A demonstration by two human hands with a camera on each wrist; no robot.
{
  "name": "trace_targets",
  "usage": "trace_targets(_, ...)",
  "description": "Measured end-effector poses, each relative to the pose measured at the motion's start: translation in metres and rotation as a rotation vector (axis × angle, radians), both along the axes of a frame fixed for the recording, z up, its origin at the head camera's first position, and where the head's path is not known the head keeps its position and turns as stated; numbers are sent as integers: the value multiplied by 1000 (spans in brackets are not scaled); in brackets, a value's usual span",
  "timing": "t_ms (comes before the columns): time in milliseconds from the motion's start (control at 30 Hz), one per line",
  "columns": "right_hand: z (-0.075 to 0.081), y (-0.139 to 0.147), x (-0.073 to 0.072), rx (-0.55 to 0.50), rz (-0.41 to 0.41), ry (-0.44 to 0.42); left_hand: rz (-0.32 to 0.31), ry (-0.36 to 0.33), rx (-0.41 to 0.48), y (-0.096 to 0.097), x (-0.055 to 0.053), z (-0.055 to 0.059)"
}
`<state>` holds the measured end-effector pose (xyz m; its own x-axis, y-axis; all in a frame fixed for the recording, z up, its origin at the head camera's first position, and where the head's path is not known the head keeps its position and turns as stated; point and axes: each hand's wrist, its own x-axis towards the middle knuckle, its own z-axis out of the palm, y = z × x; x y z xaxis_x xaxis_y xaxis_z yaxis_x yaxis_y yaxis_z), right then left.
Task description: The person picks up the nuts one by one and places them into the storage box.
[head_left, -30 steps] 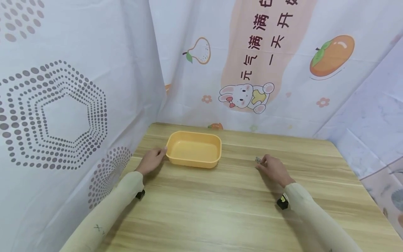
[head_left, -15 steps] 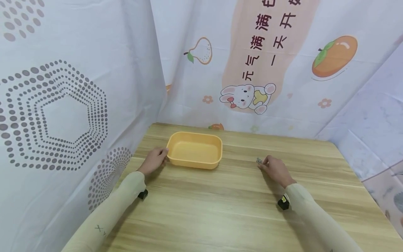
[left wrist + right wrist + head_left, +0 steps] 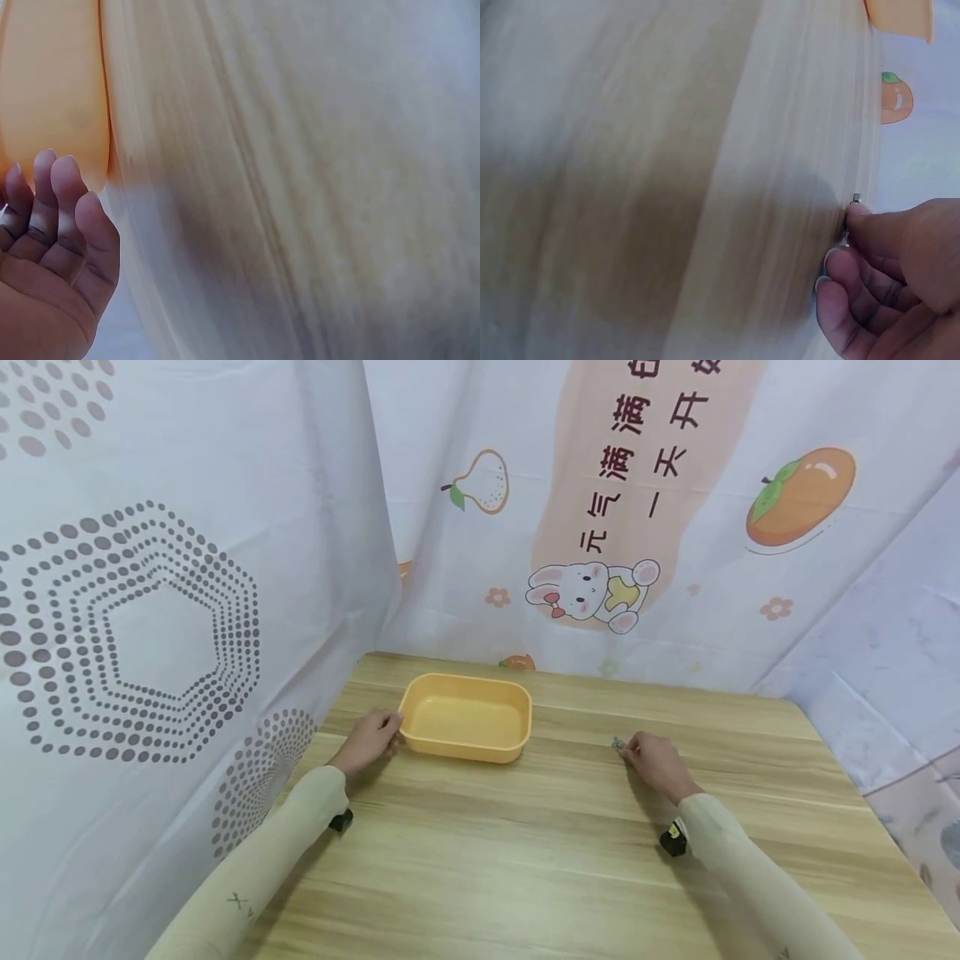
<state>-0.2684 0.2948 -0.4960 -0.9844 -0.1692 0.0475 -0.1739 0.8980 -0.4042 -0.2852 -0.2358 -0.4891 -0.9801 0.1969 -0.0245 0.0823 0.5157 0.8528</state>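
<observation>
My right hand (image 3: 660, 764) pinches a small, shiny silvery trinket (image 3: 618, 744) between thumb and fingertips, low over the table on the right. In the right wrist view a metallic bit of the trinket (image 3: 856, 198) pokes out past the thumb; the rest is mostly hidden by the fingers. At the left, my left hand (image 3: 367, 742) holds the near left end of a yellow rectangular tray (image 3: 465, 749) at its rim. In the left wrist view the fingers (image 3: 69, 180) curve loosely by the tray's wall, with the thumb hidden. Inside, the tray's floor is bare.
The wood-grain table (image 3: 487, 843) spreads around both hands. A white printed curtain (image 3: 450, 627) hangs along the back edge, and a dotted one (image 3: 315, 568) hangs close by the left arm. Black cameras (image 3: 673, 839) sit on both wrists.
The head view has shifted slightly. The trinket shows less beyond the right fingertips and seems turned in the pinch. The left hand and the tray stay together in place.
</observation>
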Motion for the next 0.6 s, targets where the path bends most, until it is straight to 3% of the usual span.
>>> trace_targets(267,4,-1,-5,77,85,39,-9,15,3,-1,-3,-2)
trace_targets(600,0,1,-8,91,54,25,-33,19,0,-1,-4,-2)
